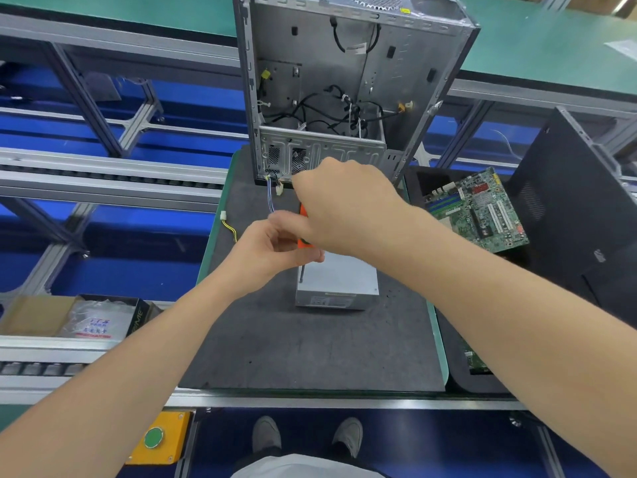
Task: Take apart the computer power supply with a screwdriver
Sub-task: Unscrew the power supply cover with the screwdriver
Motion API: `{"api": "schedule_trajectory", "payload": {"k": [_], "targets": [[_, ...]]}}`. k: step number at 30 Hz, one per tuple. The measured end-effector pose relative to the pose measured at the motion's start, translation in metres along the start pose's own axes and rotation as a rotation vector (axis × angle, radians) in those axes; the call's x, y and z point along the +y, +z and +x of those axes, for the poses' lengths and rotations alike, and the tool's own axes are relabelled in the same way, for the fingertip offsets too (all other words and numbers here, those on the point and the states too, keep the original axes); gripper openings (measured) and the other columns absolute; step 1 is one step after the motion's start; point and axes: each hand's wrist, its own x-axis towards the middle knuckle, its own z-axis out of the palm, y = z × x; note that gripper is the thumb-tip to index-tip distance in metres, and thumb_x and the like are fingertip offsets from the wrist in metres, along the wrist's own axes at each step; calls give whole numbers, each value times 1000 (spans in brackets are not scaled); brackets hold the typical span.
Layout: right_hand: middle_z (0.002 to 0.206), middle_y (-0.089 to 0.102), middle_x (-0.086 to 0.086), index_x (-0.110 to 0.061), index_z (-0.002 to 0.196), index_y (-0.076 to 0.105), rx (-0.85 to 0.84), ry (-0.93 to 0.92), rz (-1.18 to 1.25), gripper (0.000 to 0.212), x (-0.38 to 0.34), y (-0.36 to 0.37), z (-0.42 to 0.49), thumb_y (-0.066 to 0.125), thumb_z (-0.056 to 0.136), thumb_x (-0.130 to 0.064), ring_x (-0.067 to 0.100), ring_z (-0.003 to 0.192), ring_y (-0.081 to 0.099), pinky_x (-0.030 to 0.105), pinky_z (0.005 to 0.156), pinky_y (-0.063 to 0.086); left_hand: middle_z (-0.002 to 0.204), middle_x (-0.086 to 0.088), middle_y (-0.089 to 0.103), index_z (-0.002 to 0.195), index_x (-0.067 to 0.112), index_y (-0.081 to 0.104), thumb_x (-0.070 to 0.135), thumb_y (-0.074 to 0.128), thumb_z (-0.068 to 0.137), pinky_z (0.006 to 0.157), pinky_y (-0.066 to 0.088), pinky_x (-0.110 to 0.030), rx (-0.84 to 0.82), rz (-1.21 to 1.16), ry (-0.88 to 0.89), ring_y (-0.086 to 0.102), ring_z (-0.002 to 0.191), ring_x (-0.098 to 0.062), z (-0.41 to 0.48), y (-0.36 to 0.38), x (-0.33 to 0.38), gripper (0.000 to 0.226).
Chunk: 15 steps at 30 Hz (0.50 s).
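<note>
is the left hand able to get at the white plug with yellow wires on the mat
Probably yes: the white plug lies on the bare mat close beside the left hand, with nothing between them. That hand pinches the screwdriver, so it would have to let go first.

Power supply [339, 282] on mat [310, 346]; case [344, 81] behind; motherboard [482, 212] right.

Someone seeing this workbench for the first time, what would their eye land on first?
Probably the centre, where the right hand and left hand both close round an orange-handled screwdriver pointing down at the silver power supply on the grey mat. Behind it stands the gutted computer case, open with loose black cables inside. A green motherboard lies to the right.
</note>
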Motion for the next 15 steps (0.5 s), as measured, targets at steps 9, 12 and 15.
{"api": "schedule_trajectory", "payload": {"k": [9,12,15], "targets": [[80,53,-14,-27,93,58,-272,-291,248,16,20,-12,7,66,81,-21,3,79,48,35,68,46,104,-9,80,111,15,76,16,81,89,89,58,-25,-44,-34,-40,76,105,-24,-4,-4,-2,23],[91,51,-8,-30,83,60,-278,-346,281,19,21,-10,6,72,78,-16,4,84,47,34,71,47,103,-10,80,103,18,78,27,84,87,94,60,-33,-49,-52,-34,76,106,-27,-5,-3,-1,20],[96,51,-6,-30,81,65,-284,-353,291,19,19,-8,5,71,76,-13,11,89,51,39,76,52,99,-9,81,101,12,77,24,80,85,91,61,-31,-34,-32,-25,77,102,-25,-5,-2,-2,20]]}}
